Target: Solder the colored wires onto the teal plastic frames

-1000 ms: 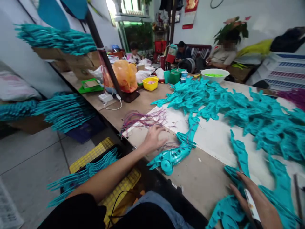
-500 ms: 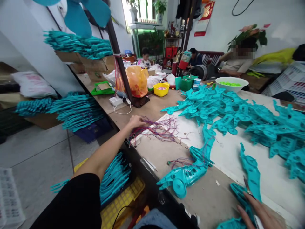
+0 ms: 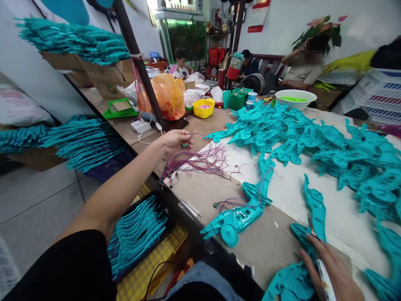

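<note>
Left hand [image 3: 178, 139]: perhaps one wire [image 3: 197, 133]; right hand [image 3: 336, 267]: one tool [image 3: 325, 276].

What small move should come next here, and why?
Probably carry the thin purplish-red wire pinched in the left hand toward the curved teal plastic piece by the right hand: that hand holds a slim white-handled tool with its tip over the piece, and no wire shows on the piece's visible part.

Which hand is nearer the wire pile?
Left. The left hand is at the far edge of the wire pile; the right hand is well off to its right and nearer the camera, by a teal part.
</note>
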A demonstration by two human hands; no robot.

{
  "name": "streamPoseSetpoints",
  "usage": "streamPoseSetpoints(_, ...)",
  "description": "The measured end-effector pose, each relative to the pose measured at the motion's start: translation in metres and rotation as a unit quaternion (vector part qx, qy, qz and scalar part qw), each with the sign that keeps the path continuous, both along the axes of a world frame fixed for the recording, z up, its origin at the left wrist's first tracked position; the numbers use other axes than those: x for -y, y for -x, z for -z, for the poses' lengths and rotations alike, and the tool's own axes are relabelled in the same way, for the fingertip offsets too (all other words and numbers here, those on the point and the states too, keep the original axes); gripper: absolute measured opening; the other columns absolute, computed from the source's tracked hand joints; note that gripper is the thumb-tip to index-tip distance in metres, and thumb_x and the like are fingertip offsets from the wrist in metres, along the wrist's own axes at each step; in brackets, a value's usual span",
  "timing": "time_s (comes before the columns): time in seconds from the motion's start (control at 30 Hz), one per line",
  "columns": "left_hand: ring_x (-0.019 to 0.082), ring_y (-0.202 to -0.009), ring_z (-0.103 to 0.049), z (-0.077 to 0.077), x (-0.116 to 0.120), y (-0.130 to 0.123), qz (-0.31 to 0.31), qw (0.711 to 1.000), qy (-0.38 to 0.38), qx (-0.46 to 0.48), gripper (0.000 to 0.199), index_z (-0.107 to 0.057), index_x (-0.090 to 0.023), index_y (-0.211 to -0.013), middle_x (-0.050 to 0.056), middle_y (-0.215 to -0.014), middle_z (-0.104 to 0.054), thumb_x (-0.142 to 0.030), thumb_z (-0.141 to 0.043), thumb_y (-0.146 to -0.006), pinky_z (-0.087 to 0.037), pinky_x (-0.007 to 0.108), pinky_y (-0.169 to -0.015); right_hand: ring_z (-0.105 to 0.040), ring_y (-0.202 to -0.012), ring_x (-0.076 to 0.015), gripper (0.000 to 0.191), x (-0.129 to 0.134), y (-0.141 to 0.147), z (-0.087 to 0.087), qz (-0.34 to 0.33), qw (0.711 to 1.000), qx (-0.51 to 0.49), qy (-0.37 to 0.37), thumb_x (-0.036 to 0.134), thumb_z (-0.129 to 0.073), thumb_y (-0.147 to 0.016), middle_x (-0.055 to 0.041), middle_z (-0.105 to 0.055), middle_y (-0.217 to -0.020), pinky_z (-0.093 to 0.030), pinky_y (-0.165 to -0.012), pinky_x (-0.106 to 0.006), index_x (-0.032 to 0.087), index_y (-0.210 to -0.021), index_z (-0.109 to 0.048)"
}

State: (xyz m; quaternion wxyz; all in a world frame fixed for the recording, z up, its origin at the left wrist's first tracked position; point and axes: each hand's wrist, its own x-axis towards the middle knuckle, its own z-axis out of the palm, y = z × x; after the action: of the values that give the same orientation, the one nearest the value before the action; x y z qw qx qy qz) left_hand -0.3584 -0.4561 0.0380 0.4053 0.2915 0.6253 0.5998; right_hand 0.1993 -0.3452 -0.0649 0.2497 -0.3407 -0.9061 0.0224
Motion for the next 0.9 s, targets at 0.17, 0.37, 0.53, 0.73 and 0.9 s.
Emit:
streamPoseSetpoints(0.17, 0.009, -0.044, -0.047, -0.031, 0.005, 0.0, 0.029, 0.997, 0.066, 0.017, 0.006, -0.06, -0.011, -0.073, 0.0, -0.051, -0.051, -0.006, -0.062, -0.077, -0.04, 0.022, -0.048, -0.056, -0.119, -0.0365, 0.054, 0.003, 0.002, 0.002, 0.012, 1.0, 0.0, -0.02, 0.052, -0.036, -0.092, -0.0109, -0.056, -0.131, -0.048, -0.097, -0.053, 0.027, -0.139, -0.043)
streamPoseSetpoints(0.37, 0.006, -0.042, -0.032, -0.094, 0.007, -0.038, 0.101, 0.987, -0.105, 0.064, 0.005, -0.059, -0.013, -0.084, -0.005, -0.051, -0.039, -0.018, -0.058, -0.086, -0.031, 0.02, -0.044, -0.054, -0.122, -0.0342, 0.05, 0.01, 0.004, -0.005, 0.027, 1.0, 0.012, 0.005, 0.049, -0.036, -0.094, -0.0113, -0.057, -0.13, -0.05, -0.095, -0.05, 0.024, -0.135, -0.048)
streamPoseSetpoints(0.53, 0.002, -0.047, -0.025, -0.139, -0.028, -0.08, 0.017, 0.989, -0.141, -0.044, 0.018, -0.055, -0.014, -0.088, -0.007, -0.051, -0.03, -0.019, -0.041, -0.098, -0.029, 0.017, -0.055, -0.056, -0.12, -0.0326, 0.047, 0.019, 0.011, -0.008, 0.05, 0.999, 0.01, 0.015, 0.046, -0.039, -0.094, -0.0117, -0.059, -0.129, -0.052, -0.094, -0.049, 0.021, -0.132, -0.052)
streamPoseSetpoints(0.73, 0.004, -0.044, -0.032, -0.155, -0.053, -0.08, -0.169, 0.952, -0.167, -0.193, 0.017, -0.052, -0.014, -0.081, -0.007, -0.051, -0.029, -0.011, -0.041, -0.094, -0.026, 0.017, -0.052, -0.055, -0.123, -0.0302, 0.044, 0.023, 0.013, -0.003, 0.054, 0.998, 0.0, 0.03, 0.042, -0.045, -0.093, -0.0093, -0.059, -0.131, -0.05, -0.098, -0.048, 0.023, -0.133, -0.051)
streamPoseSetpoints(0.9, 0.008, -0.051, -0.053, -0.177, -0.04, -0.096, -0.092, 0.955, -0.175, -0.221, 0.01, -0.051, -0.015, -0.085, -0.006, -0.056, -0.05, -0.009, -0.046, -0.092, -0.039, 0.019, -0.057, -0.058, -0.118, -0.0293, 0.042, 0.023, 0.014, -0.002, 0.048, 0.998, -0.02, 0.047, 0.041, -0.047, -0.093, -0.0086, -0.059, -0.131, -0.051, -0.097, -0.046, 0.025, -0.132, -0.051)
